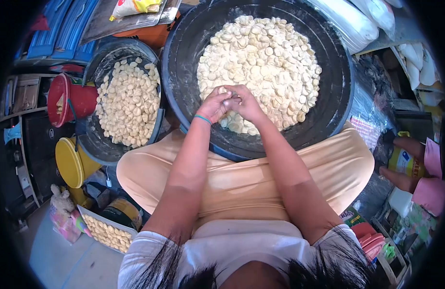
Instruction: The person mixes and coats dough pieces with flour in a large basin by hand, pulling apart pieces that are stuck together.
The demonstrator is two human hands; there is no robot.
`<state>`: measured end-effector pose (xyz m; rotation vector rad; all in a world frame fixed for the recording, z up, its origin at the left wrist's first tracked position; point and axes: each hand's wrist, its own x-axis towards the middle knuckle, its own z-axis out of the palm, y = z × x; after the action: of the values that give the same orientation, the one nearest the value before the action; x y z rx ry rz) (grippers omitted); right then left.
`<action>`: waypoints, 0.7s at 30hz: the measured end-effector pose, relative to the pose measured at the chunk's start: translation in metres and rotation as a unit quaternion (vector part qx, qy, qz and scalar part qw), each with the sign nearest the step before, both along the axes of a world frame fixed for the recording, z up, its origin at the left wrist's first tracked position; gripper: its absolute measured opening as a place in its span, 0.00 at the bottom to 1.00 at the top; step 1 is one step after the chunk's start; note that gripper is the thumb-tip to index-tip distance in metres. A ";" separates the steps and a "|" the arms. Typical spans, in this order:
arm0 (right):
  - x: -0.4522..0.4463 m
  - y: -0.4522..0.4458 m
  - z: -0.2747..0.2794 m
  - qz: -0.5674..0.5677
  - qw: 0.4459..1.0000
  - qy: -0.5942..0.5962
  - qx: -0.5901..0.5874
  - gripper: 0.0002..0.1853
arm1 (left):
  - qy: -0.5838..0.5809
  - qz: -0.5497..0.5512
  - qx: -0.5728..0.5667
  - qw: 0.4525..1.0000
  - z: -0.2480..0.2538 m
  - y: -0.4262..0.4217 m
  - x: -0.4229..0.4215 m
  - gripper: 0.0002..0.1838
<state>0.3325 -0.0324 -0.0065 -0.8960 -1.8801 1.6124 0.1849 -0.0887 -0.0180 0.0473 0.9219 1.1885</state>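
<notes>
My left hand [215, 104] and my right hand [247, 103] meet over the near-left part of a large black basin [184, 62]. The fingers of both are curled together, and a bit of something pale shows between them, too small to name. Beneath and beyond them lies a heap of small, flat, round dough pieces [261, 62], dusted with pale flour. The basin rests against my crossed legs. To its left, a smaller dark basin [94, 137] holds more round dough pieces [128, 103], less floury than those in the large one.
A red bucket [63, 98] and a yellow-lidded bucket [70, 164] stand at the left. A tray of pale pieces [107, 232] lies lower left. White sacks [348, 21] are at the upper right. Another person's legs [405, 179] show at the right edge.
</notes>
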 end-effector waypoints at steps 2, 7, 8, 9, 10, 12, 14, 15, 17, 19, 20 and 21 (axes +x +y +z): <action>0.001 0.010 -0.028 -0.060 0.997 -0.037 -0.028 0.19 | -0.008 -0.026 -0.018 0.999 0.000 0.001 0.001 0.22; 0.016 0.015 -0.025 -0.028 0.997 -0.006 -0.073 0.18 | 0.115 -0.134 -0.035 0.984 0.015 0.007 0.004 0.29; 0.014 0.012 -0.021 -0.022 0.999 -0.022 0.044 0.17 | 0.127 -0.153 -0.044 0.979 0.017 0.009 0.006 0.30; 0.011 0.009 -0.014 -0.030 0.985 -0.040 0.163 0.17 | 0.141 -0.172 -0.053 0.973 0.018 0.012 0.008 0.31; 0.013 0.012 -0.020 -0.024 0.997 -0.036 0.057 0.17 | 0.151 -0.174 -0.051 0.972 0.011 0.014 0.009 0.31; 0.012 0.016 -0.028 -0.012 0.987 -0.025 -0.159 0.17 | 0.171 -0.177 -0.051 0.968 -0.001 0.017 0.009 0.32; 0.017 0.021 -0.023 -0.077 0.977 0.005 -0.196 0.13 | 0.181 -0.145 -0.059 0.971 -0.005 0.018 0.009 0.29; 0.019 0.024 -0.022 -0.131 0.969 0.021 -0.210 0.12 | 0.185 -0.130 -0.063 0.972 -0.003 0.019 0.010 0.28; 0.030 0.035 -0.036 -0.284 0.922 0.076 -0.252 0.11 | 0.213 -0.042 -0.104 0.970 -0.002 0.025 0.007 0.23; 0.056 0.045 -0.035 -0.175 0.961 0.033 -0.213 0.16 | 0.259 0.018 -0.101 0.960 -0.012 0.026 -0.003 0.12; 0.066 0.046 -0.040 -0.096 0.975 0.011 -0.198 0.19 | 0.315 0.019 -0.069 0.946 -0.027 0.025 -0.010 0.11; 0.072 0.047 -0.036 -0.100 0.966 -0.018 -0.236 0.21 | 0.369 0.018 -0.037 0.929 -0.044 0.027 -0.017 0.11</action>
<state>0.4044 0.0147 -0.0423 -1.2694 -1.3866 1.9587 0.1683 -0.0618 -0.0620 0.4440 1.6300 1.1808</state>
